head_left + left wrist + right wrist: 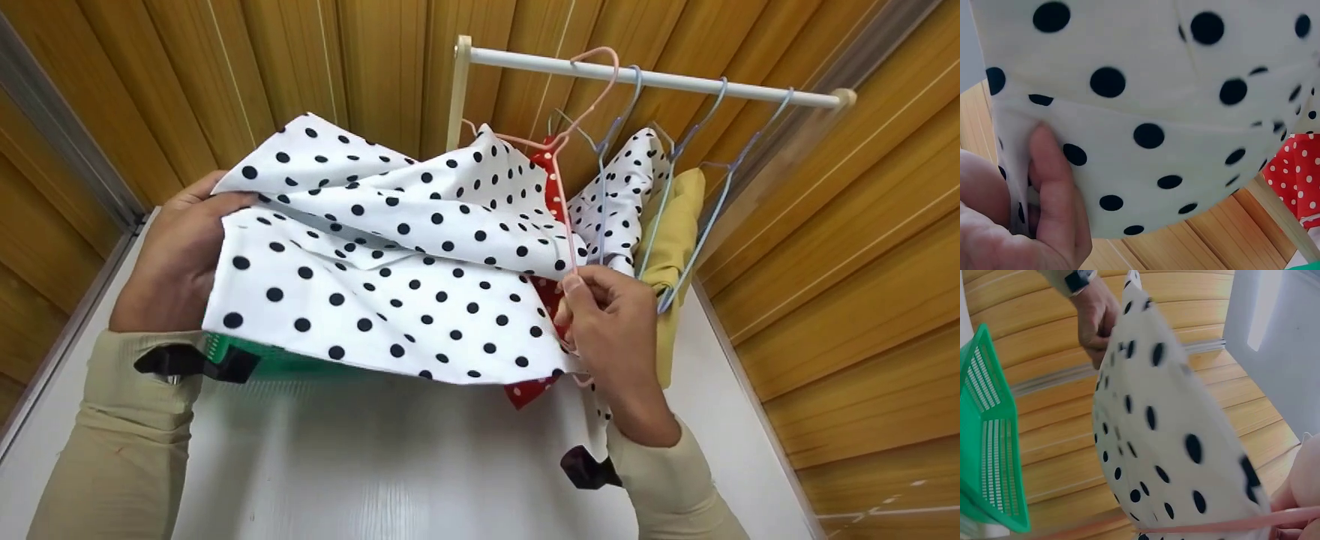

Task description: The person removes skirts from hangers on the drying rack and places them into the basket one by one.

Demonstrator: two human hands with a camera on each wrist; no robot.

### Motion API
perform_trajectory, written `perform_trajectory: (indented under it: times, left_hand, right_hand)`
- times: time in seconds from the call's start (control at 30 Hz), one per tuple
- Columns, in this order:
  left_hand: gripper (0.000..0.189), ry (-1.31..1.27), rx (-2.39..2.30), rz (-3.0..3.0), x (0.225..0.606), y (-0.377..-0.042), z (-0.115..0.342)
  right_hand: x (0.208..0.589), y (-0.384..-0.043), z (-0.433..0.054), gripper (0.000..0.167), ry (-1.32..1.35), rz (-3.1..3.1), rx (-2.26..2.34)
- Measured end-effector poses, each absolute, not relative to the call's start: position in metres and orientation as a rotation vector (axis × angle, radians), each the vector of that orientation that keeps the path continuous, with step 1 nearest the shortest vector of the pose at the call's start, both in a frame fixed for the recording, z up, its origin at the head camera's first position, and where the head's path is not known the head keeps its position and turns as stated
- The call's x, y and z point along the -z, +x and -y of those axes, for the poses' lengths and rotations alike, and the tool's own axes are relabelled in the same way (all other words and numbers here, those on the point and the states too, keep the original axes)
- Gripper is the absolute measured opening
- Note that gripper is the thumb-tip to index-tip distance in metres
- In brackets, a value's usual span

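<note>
A white cloth with black polka dots is stretched between both hands. My left hand grips its left edge; the left wrist view shows the fingers curled behind the fabric. My right hand pinches the side of a pink hanger where the cloth's right end lies over it. This hanger's hook is at the rail; its lower part is partly hidden by the cloth and hand. In the right wrist view, a strip of the pink hanger crosses in front of the dotted cloth.
Blue hangers on the rail carry a second dotted cloth and a yellow cloth. A red cloth with white dots hangs behind my right hand. A green basket stands below on the white table. Wood-patterned walls surround it.
</note>
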State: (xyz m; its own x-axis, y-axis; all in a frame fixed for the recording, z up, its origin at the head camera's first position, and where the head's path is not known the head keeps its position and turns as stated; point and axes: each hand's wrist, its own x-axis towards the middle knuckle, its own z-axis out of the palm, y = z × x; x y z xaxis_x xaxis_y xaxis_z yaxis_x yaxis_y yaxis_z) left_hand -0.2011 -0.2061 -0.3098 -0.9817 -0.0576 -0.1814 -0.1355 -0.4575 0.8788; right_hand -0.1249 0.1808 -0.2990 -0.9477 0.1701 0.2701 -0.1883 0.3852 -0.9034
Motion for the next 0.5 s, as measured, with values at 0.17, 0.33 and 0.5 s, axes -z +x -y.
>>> perform_trajectory:
  times: [0.17,0.33,0.5]
  left_hand:
    - [0.019,-0.276,-2.704,-1.461,0.311,-0.207,0.214]
    - [0.018,-0.292,-2.673,-1.498,0.31,-0.206,0.226]
    - [0.013,-0.36,-2.579,-1.64,0.312,-0.207,0.243]
  right_hand:
    - [0.297,-0.122,-0.179,0.02,0.009,2.277,-1.75]
    - [0.298,-0.119,-0.178,0.019,0.041,2.307,-1.674]
    - [0.297,-0.114,-0.178,0.02,0.05,2.335,-1.57]
